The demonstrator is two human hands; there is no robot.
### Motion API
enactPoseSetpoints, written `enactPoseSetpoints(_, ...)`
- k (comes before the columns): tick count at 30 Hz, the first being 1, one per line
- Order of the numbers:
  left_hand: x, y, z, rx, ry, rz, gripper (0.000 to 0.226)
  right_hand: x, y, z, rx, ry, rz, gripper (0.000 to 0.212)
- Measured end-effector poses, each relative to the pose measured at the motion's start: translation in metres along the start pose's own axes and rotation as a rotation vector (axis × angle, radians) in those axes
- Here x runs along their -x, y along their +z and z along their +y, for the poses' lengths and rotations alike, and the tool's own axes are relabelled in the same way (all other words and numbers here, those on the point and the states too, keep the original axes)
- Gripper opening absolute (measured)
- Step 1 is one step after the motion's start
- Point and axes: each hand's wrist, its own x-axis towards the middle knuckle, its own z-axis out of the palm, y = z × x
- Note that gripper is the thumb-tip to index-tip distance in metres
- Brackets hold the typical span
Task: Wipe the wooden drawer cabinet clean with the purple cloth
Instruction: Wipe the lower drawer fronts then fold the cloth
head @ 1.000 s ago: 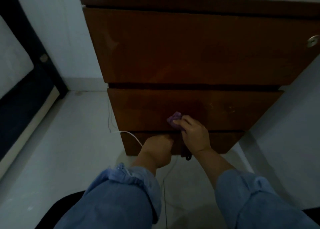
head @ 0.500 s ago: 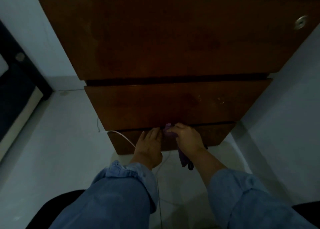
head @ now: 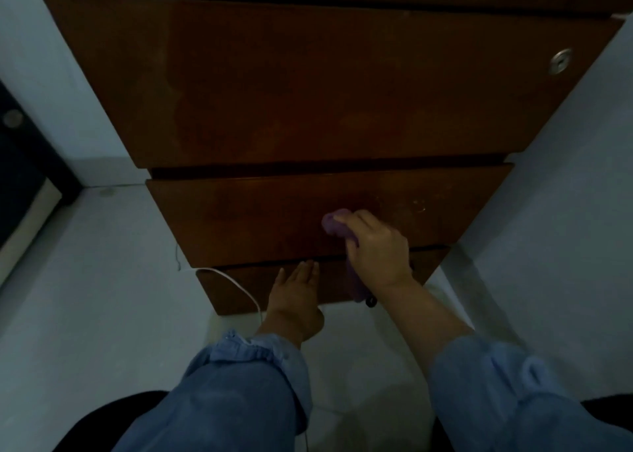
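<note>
Dark wood cabinet (head: 308,92), soft purple cloth (head: 334,227)
Smooth, faintly glossy drawer fronts with a metal lock (head: 560,62); denim sleeves (head: 246,376); pale matt floor (head: 85,297).

Blue denim sleeves (head: 239,383) rolled at cuffs, bare forearms (head: 421,318)

Cabinet (head: 308,92) stands against wall, three drawer fronts stacked. Right hand (head: 375,249) presses cloth (head: 334,225) on middle drawer (head: 257,215); left hand (head: 294,289) lies flat on bottom drawer (head: 236,289). Cable (head: 236,285) left of it.
</note>
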Motion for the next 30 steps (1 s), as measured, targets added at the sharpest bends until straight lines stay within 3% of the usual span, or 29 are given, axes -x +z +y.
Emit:
enactPoseSetpoints(4, -0.002, 0.004, -0.002, -0.004, -0.004, 0.043, 0.088, 0.014, 0.026, 0.009, 0.069, 0.011, -0.037, 0.031)
enactPoseSetpoints(8, -0.001, 0.006, -0.001, 0.006, -0.012, 0.046, 0.091, 0.028, 0.042, 0.016, 0.118, 0.050, -0.264, 0.036)
enactPoseSetpoints(12, -0.002, 0.001, 0.002, -0.038, -0.001, 0.046, 0.089, 0.035, 0.037, 0.024, 0.050, 0.252, -0.467, 0.037)
enactPoseSetpoints(14, -0.003, -0.001, 0.005, -0.053, 0.003, 0.064, 0.086, 0.034, 0.015, 0.023, 0.023, 0.223, -0.333, 0.037)
enactPoseSetpoints(17, -0.007, -0.003, 0.007, -0.067, 0.037, 0.087, 0.083, 0.008, -0.024, 0.018, 0.004, 0.067, 0.137, 0.035)
enactPoseSetpoints(20, -0.009, -0.004, 0.011, -0.021, 0.022, 0.094, 0.085, -0.023, -0.043, 0.015, -0.050, 0.022, 0.261, 0.031)
enactPoseSetpoints(23, -0.012, -0.005, 0.015, 0.010, 0.004, 0.101, 0.086, -0.018, -0.030, 0.013, -0.063, -0.004, 0.169, 0.032)
enactPoseSetpoints(27, -0.012, -0.003, 0.014, 0.024, 0.006, 0.092, 0.087, 0.015, 0.011, 0.023, 0.029, 0.125, -0.204, 0.033)
enactPoseSetpoints(30, -0.014, -0.001, 0.013, 0.034, 0.007, 0.089, 0.088, 0.031, 0.028, 0.030, 0.064, 0.177, -0.259, 0.032)
